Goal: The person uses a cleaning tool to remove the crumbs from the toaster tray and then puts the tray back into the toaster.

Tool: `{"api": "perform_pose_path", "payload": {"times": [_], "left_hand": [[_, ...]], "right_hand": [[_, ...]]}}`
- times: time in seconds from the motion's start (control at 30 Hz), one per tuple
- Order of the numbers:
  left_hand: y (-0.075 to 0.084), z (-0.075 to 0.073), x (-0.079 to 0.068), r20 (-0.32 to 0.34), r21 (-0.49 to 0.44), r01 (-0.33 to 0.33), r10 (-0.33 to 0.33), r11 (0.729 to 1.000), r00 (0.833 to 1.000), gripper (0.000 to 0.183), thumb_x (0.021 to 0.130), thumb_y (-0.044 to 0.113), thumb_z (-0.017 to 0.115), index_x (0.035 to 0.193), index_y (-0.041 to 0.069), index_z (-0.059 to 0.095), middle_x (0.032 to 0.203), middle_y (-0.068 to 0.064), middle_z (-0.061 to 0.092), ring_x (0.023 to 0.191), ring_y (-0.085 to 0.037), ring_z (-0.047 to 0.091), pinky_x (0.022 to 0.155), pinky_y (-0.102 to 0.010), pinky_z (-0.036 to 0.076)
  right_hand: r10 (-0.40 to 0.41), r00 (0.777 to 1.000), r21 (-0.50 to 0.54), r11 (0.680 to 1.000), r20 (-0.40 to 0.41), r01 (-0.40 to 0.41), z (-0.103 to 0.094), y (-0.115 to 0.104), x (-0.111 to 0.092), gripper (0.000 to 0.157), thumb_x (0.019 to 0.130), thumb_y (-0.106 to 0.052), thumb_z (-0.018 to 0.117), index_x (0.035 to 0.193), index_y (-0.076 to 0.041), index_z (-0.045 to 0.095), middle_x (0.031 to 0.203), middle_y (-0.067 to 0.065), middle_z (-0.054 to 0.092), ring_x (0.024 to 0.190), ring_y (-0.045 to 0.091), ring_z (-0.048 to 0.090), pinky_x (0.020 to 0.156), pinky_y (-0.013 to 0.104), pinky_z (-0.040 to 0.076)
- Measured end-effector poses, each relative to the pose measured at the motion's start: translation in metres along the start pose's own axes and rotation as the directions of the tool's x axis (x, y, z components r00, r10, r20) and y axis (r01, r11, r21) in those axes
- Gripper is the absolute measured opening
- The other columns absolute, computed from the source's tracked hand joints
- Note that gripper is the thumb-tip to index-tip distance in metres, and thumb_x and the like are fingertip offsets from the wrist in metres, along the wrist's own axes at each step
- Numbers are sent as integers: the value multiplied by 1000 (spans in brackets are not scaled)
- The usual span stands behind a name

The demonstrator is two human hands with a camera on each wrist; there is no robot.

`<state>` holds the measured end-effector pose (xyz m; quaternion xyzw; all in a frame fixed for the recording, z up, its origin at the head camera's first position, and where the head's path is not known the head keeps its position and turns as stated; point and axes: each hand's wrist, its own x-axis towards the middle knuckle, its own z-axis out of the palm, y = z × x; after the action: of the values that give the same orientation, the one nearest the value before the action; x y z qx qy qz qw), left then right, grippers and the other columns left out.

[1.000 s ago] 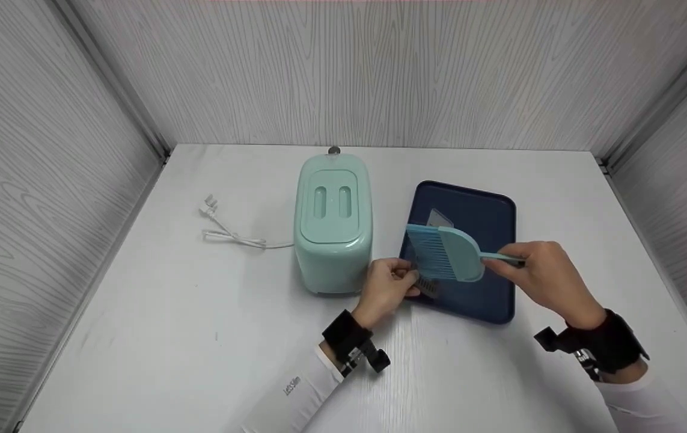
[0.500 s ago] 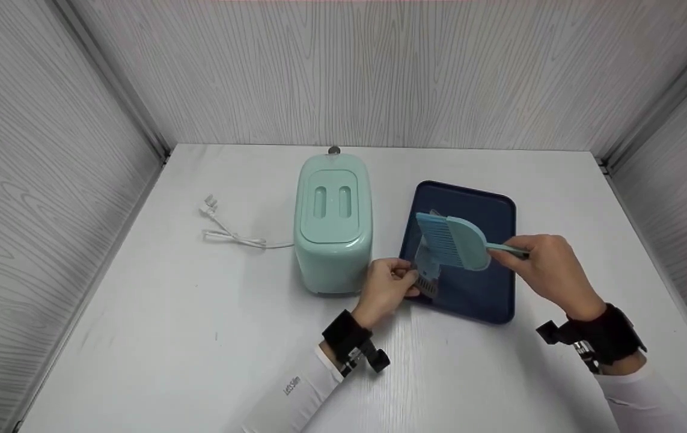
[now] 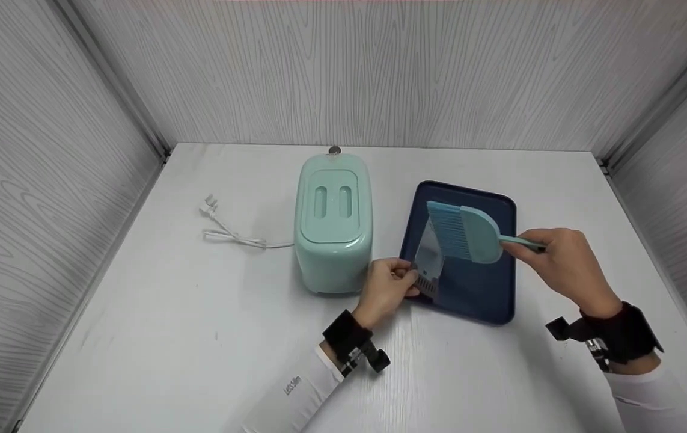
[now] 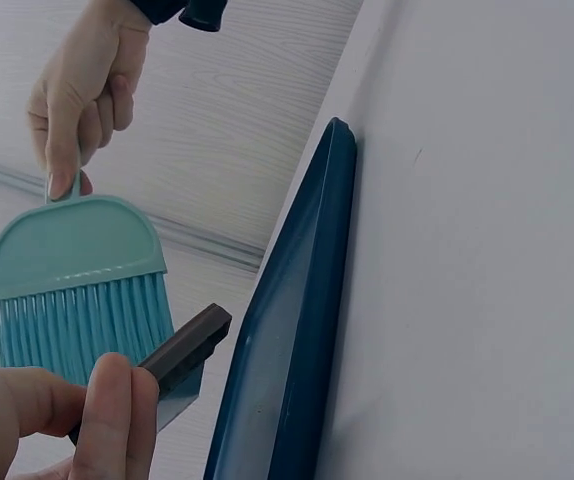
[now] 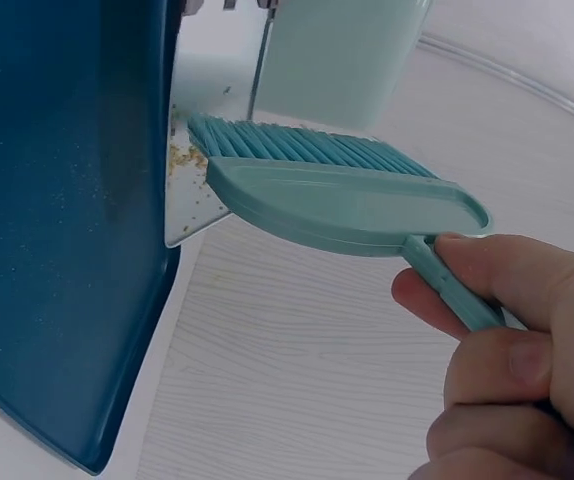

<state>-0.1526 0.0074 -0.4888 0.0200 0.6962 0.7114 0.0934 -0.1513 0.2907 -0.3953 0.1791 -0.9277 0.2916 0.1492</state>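
My left hand pinches the dark slotted end of a thin metal crumb tray, held tilted over the left part of a navy serving tray. Yellowish crumbs lie on the metal in the right wrist view. With thumb and fingers, my right hand grips the handle of a mint hand brush. Its blue bristles overlap the metal's upper part in the head view. The left wrist view shows the brush beyond the dark end and my left fingers.
A mint toaster with a lid stands just left of my left hand. Its white cord and plug lie to the left on the white table. A small round knob sits at the toaster's far end.
The brush and my right hand have moved up and to the right in the head view, uncovering more of the metal crumb tray. My left hand has stayed in place.
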Motion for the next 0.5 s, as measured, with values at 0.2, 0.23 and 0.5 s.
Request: {"api": "perform_pose_path", "payload": {"times": [0.2,0.23,0.5], "left_hand": [[0,1,0,-7,-8,7,-7,1000,1000,17,96,-8,64,112,-15,67,86,-11,61,62,-10,65,66,-25,66],[-1,1,0,-8,-9,11,-11,1000,1000,17,96,-8,64,112,-15,66,86,-11,60,62,-10,65,66,-25,66],[-1,1,1,-9,0,16,-16,1000,1000,16,97,-7,64,110,-14,67,85,-9,60,63,-10,64,66,-26,66]], "right_hand": [[-11,1000,4,1000,11,11,-8,-11,-9,6,90,-14,82,85,-11,82,61,-9,55,54,4,43,50,12,37],[-18,1000,3,1000,18,18,-8,-13,-11,5,90,-13,82,85,-10,82,62,-10,57,54,4,43,50,11,37],[-64,996,13,998,68,63,-1,-24,-23,5,88,-12,83,86,-7,82,67,-9,66,54,2,43,47,11,37]]}}
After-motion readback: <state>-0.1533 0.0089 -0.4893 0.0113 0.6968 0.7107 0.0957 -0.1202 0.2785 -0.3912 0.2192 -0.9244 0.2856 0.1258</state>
